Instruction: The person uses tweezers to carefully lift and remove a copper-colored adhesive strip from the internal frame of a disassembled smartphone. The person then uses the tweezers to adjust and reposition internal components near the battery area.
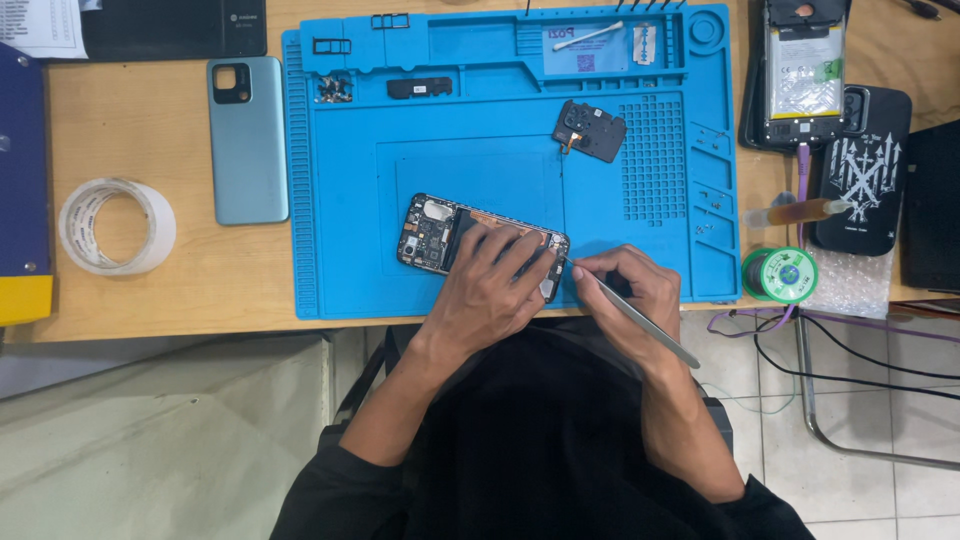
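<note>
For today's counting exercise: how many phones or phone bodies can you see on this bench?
3. One opened phone lies on the blue mat under the left hand. Another opened phone lies at top right. A black-cased phone lies beside it. Others may be hidden.

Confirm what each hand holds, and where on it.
Left hand presses down on the opened phone, fingers spread over its right half. Right hand pinches metal tweezers near the tip end, which meets the phone's right end.
</note>
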